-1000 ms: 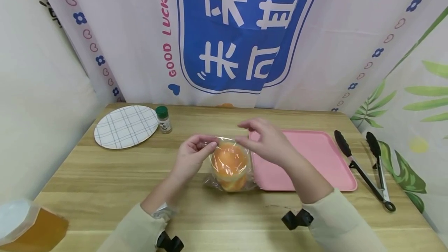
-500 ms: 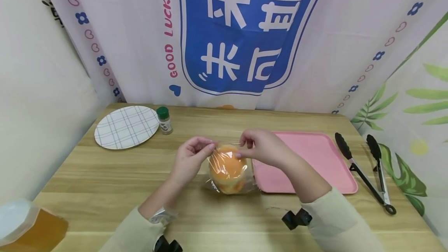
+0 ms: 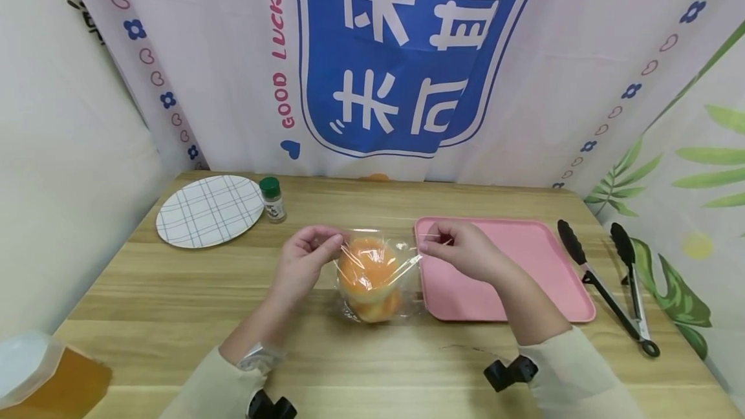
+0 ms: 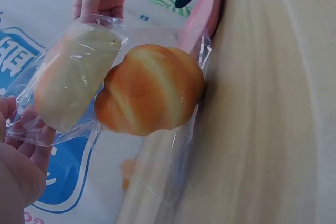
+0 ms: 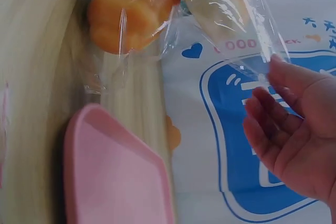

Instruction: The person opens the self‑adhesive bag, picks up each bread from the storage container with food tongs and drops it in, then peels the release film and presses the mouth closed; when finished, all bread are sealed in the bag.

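Observation:
A clear plastic bag (image 3: pixel 411 283) holds two pieces of bread over the middle of the table. The upper one is a smooth orange-topped bun (image 3: pixel 369 264), pale underneath in the left wrist view. Below it sits a golden-brown knotted roll (image 4: pixel 152 90). My left hand (image 3: pixel 302 260) pinches the bag's upper left edge between thumb and fingers. With thumb and fingertips, my right hand (image 3: pixel 468 252) pinches the upper right edge, so the film is drawn taut between the hands.
Right of the bag lies a pink tray (image 3: pixel 512 277), with black-tipped tongs (image 3: pixel 611 296) beyond it. A checked plate (image 3: pixel 209 212) and green-capped shaker (image 3: pixel 272 200) stand back left. An amber container (image 3: pixel 75 380) with a whitish top is front left.
My right hand came down from above the bag to its top edge, then moved right with the film pinched. The bag's top is spread wider, and my left hand shifted slightly left.

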The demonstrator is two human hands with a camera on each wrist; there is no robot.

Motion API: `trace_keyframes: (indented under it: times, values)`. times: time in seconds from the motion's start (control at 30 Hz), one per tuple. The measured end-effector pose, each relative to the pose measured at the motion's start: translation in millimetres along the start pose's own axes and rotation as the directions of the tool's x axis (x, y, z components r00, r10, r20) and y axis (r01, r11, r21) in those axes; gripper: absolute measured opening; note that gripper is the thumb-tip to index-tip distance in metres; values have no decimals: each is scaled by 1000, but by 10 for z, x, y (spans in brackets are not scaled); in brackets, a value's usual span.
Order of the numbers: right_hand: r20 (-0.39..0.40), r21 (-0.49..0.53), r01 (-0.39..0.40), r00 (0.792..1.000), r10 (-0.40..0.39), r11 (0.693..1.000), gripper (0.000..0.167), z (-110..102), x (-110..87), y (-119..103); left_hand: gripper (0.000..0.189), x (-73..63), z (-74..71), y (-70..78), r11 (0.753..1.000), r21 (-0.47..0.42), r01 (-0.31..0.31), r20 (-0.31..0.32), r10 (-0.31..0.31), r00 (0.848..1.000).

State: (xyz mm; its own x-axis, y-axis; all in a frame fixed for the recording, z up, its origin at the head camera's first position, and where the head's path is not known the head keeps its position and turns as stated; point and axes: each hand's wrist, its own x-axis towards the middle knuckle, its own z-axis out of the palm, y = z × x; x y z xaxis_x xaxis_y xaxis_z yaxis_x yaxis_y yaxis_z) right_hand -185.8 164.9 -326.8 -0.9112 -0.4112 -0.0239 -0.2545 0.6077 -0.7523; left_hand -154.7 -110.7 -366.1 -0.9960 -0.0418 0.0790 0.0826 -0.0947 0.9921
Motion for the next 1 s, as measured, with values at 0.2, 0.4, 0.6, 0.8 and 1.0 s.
trace_keyframes:
  times: [0.2,0.4,0.6,0.8,1.0]
  values:
    - [9,409,-34,999,33,912,20,170,201,52,2,155,-94,65,998,-6,60,-32,-60,998]
    - [13,574,-145,986,167,806,10,389,487,100,7,448,-254,-39,979,28,200,-11,-200,980]
    - [-5,558,-247,954,301,792,14,570,704,198,9,651,-314,-291,962,1,274,-38,-274,961]
    - [-64,578,-296,913,404,760,19,698,840,284,22,729,-286,-481,943,-39,331,-103,-333,937]
    - [-52,613,-342,882,468,713,29,754,902,344,31,776,-262,-596,921,-38,387,-105,-389,915]
